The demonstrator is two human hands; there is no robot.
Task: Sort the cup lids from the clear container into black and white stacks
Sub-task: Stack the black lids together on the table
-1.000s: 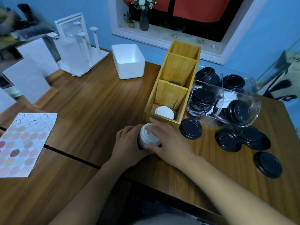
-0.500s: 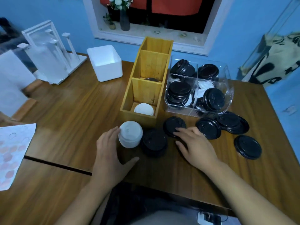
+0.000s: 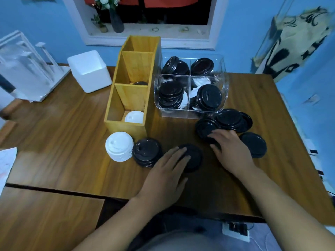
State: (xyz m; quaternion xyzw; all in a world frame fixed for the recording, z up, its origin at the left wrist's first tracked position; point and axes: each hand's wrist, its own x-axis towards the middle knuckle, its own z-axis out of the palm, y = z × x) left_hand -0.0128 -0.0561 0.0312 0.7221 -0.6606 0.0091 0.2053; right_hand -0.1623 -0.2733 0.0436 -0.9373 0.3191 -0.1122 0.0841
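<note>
Left hand (image 3: pixel 167 172) flat, fingers rested on loose black lid (image 3: pixel 194 157) front-right of wooden box (image 3: pixel 126 107) | right hand (image 3: pixel 231 151) spread, fingertips touched overlapped black lids (image 3: pixel 233 118) farther right | white stack (image 3: pixel 119 148), black stack (image 3: pixel 146 153) stood side by side before box | clear container (image 3: pixel 190 113) right of box held lids | desk (image 3: pixel 63 142) stretched wide left of box

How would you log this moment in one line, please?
left hand: flat on loose black lid | right hand: touching second black lid | white stack, black stack: side by side
</note>
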